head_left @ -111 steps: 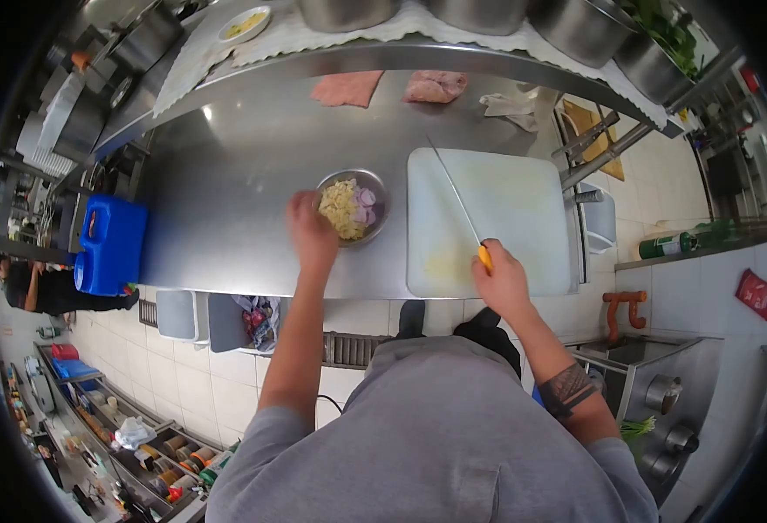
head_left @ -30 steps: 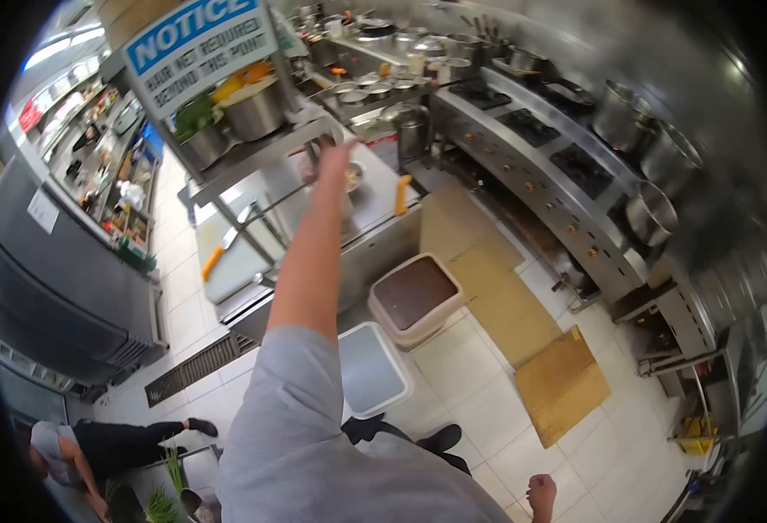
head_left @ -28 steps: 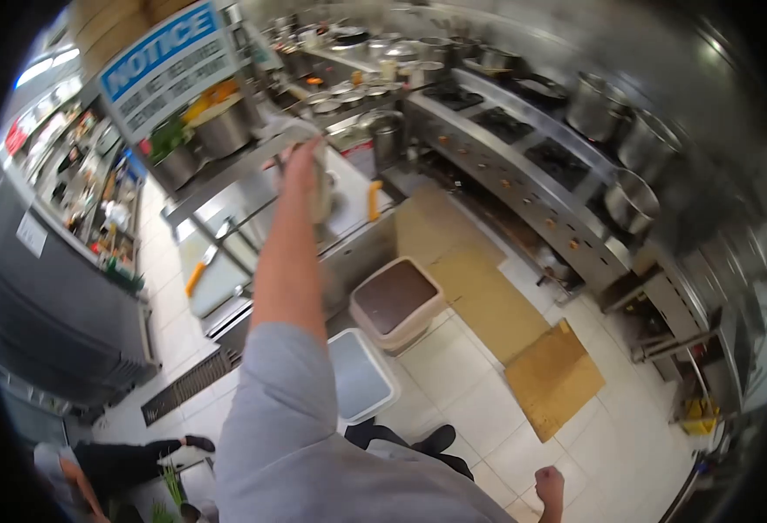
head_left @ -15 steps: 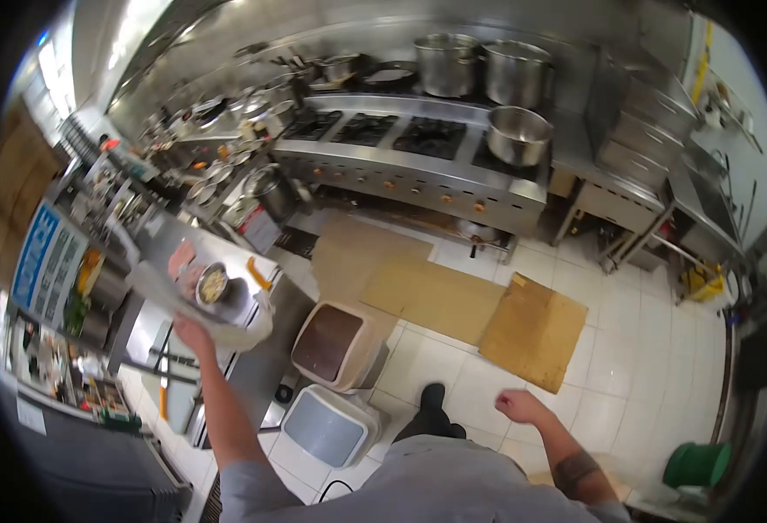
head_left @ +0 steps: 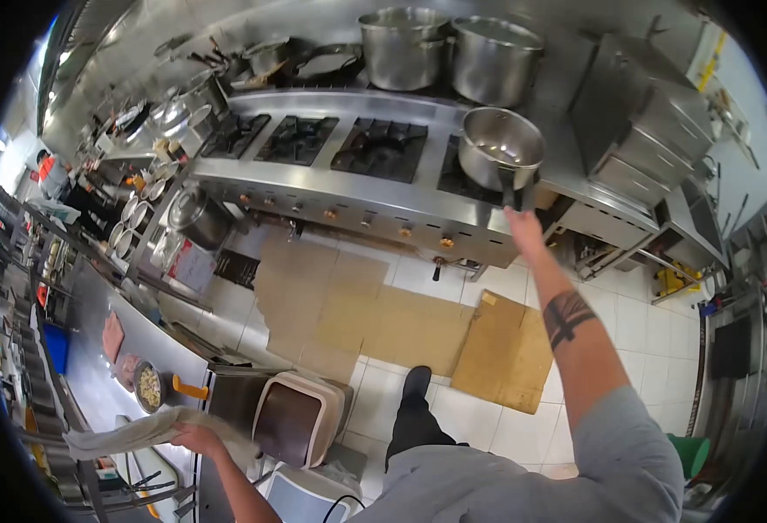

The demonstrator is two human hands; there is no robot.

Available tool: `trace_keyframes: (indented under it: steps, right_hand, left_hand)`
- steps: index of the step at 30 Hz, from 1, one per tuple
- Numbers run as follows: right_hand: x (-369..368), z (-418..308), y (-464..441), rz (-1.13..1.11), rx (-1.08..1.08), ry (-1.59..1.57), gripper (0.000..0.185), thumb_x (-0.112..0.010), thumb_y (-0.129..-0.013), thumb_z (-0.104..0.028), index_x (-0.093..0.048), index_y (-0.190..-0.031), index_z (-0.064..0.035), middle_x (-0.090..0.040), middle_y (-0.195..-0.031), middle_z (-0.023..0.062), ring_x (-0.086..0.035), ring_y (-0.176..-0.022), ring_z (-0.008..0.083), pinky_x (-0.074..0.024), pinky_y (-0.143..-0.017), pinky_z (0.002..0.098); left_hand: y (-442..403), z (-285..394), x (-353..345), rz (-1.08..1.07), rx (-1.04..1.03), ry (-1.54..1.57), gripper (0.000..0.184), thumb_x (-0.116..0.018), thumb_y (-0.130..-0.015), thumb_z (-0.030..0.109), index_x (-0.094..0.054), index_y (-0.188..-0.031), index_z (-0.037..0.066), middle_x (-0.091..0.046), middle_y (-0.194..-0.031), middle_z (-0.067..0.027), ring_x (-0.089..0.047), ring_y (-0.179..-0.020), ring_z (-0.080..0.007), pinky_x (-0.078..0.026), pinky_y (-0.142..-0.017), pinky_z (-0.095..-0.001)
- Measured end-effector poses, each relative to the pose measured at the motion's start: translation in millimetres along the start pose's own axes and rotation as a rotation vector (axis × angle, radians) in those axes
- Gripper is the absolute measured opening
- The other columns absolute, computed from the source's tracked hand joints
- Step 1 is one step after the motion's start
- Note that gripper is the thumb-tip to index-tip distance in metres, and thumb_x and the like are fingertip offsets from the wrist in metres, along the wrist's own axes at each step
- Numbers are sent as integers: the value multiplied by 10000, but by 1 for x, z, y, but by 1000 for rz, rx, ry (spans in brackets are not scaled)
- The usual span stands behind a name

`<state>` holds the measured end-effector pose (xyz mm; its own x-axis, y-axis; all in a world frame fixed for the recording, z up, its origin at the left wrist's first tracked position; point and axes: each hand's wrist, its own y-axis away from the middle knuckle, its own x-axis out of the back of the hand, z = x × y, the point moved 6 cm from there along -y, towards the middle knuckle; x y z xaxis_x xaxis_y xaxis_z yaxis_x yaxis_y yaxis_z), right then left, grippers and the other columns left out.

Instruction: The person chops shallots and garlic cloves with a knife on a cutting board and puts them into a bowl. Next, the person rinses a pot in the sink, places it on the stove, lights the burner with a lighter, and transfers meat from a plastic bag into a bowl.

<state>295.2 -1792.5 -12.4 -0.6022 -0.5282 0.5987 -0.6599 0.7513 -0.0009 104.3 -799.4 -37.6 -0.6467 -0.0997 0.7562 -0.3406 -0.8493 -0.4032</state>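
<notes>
My left hand (head_left: 195, 438) is closed on a long whitish cloth (head_left: 130, 436) that hangs out to both sides of it. Below the cloth is the steel counter, where a bowl of pale chopped food (head_left: 149, 388) stands beside a yellow-orange handle (head_left: 190, 389). On the right, my outstretched right hand (head_left: 521, 225) meets the end of the dark handle (head_left: 507, 185) of a large steel pot (head_left: 479, 161), its fingers closed there. The pot sits on the rightmost burner, and its inside shows no food.
A long steel stove (head_left: 348, 174) with several burners runs across the front. Two tall stockpots (head_left: 405, 57) stand behind it. Flattened cardboard (head_left: 501, 349) covers part of the tiled floor. Lidded bins (head_left: 300, 418) stand between me and the counter (head_left: 95, 305).
My right hand has reached forward from beside my body to the pot's handle. My view has shifted closer to the stove. The cloth remains in my left hand.
</notes>
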Motion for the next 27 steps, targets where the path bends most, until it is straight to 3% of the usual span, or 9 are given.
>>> trace_keyframes:
  steps: [5,8,11,13,14,16,18,25,27]
  right_hand:
    - [-44,-18,-104,-310,-404,-313,343,-829,-843,-267,-713,-964,32,-668,-786,88,-674,-703,212,-537,-625,402]
    - [-81,3,-137,-481,-581,-550,183,-788,-826,-163,-691,-850,-10,-586,-687,50,-607,-573,202,-506,-515,390]
    - [-68,7,-135,-278,-387,-589,162,-765,-734,-93,-643,-669,-9,-527,-570,55,-496,-448,192,-379,-414,382]
    - [-33,12,-126,-148,-392,-369,196,-773,-673,-85,-610,-649,22,-551,-572,104,-523,-450,224,-400,-417,421]
    - [-5,15,-112,-175,-368,-420,212,-772,-655,-75,-610,-726,41,-557,-583,105,-527,-453,226,-416,-423,422]
    - [47,46,-71,-163,-321,-495,139,-717,-798,-107,-669,-748,13,-527,-543,62,-480,-382,188,-348,-361,372]
    - [150,83,20,-249,-521,-467,212,-723,-824,-88,-661,-1013,-16,-574,-664,38,-479,-417,139,-350,-369,323]
    - [350,244,168,-212,-643,-91,519,-817,-716,-344,-718,-1081,12,-744,-863,209,-734,-858,359,-570,-797,466]
    - [377,282,171,-185,-670,-140,521,-802,-721,-358,-724,-1079,13,-748,-885,231,-737,-908,390,-572,-834,476]
  left_hand:
    - [49,24,-81,-366,-542,-1409,466,-526,-1074,186,-470,-1420,-122,-586,-1370,-330,-636,-1227,-418,-519,-1025,-454]
    - [94,33,-107,0,-412,-268,287,-576,-1051,199,-671,-1206,-23,-677,-1291,-194,-678,-1144,-300,-519,-956,-467]
    - [253,142,-136,-903,212,641,226,-548,-1022,148,-614,-1109,-50,-722,-1049,-183,-702,-912,-335,-562,-809,-448]
    - [367,215,-141,-1232,-975,225,272,-575,-1057,241,-677,-1189,26,-706,-1219,-187,-691,-1084,-348,-562,-930,-461]
    - [430,192,-186,-1753,-756,474,323,-580,-1049,298,-687,-1187,26,-701,-1258,-190,-666,-1165,-383,-531,-1022,-460]
    - [527,297,-117,-1976,-1423,360,360,-606,-1035,327,-688,-1208,22,-702,-1278,-189,-664,-1199,-380,-529,-1022,-446]
    - [621,382,-82,-2160,-1294,-161,406,-605,-1032,357,-674,-1247,19,-700,-1285,-192,-662,-1211,-368,-532,-1024,-443]
    - [751,423,-146,-1669,-1796,-226,381,-493,-1038,305,-791,-1122,83,-755,-1085,-212,-723,-1069,-379,-559,-942,-516]
    - [785,426,-134,-1523,-2352,-514,377,-537,-1009,340,-778,-1109,69,-762,-1021,-200,-728,-1026,-385,-566,-900,-513]
